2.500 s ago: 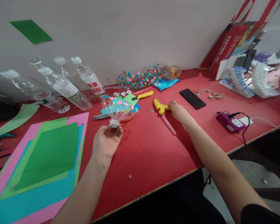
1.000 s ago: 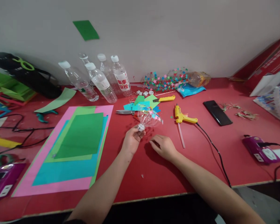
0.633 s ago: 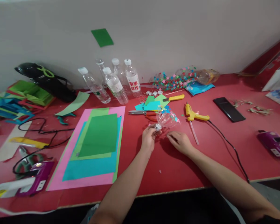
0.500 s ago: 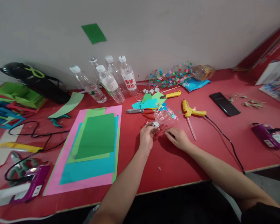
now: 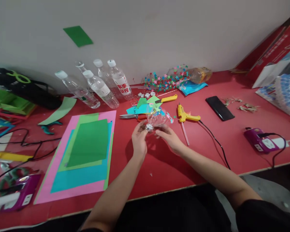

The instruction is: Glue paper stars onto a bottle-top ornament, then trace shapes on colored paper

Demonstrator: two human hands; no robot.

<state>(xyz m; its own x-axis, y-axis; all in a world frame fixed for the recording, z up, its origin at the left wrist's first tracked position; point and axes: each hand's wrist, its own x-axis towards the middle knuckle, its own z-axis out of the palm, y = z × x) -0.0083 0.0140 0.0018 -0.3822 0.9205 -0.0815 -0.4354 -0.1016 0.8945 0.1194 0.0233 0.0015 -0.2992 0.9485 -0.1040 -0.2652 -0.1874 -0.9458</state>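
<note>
My left hand (image 5: 139, 140) is closed around the white neck end of a clear plastic bottle top (image 5: 158, 119), cut short and flaring away from me. Coloured stars show at its far rim. My right hand (image 5: 170, 138) has its bent fingers against the right side of the bottle top, close to the neck; its fingertips are partly hidden. Just behind the piece are scissors (image 5: 128, 116) with orange handles and cut blue and green paper scraps (image 5: 139, 109). A yellow glue gun (image 5: 187, 116) lies right of my hands, its clear glue stick pointing toward me.
Layered coloured sheets (image 5: 87, 145) lie at left. Bottles (image 5: 119, 82) stand along the wall, beside a star-covered clear bottle (image 5: 164, 80). A yellow cutter (image 5: 169, 98), a black phone (image 5: 219, 108) and purple power sockets (image 5: 259, 140) are around, with a black cord (image 5: 215, 140) running to the table edge.
My right hand has come up to the bottle top from beside it, and its fingers now reach the piece. The whole view has shifted, so things sit further left.
</note>
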